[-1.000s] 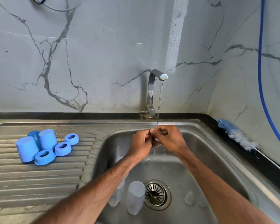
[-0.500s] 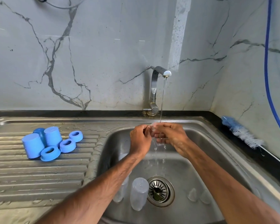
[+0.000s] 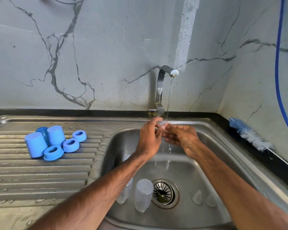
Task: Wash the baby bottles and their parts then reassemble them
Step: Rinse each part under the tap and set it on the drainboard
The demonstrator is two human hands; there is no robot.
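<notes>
- Steel sink [image 3: 116,122], tap running. Fingertips?
- Left hand [image 3: 150,138] and right hand [image 3: 181,138] both pinch one small clear part [image 3: 161,125], likely a teat, under the stream at the basin's far edge.
- Risk?
- Judged: wet, soft, slick. A slip drops it toward the drain [image 3: 165,193] beside the bottles [image 3: 143,195]; the strainer likely stops it.

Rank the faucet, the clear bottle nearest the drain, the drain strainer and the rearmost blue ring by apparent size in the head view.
1. Faucet.
2. Clear bottle and drain strainer: about alike.
3. Rearmost blue ring, smallest, though farther away.
</notes>
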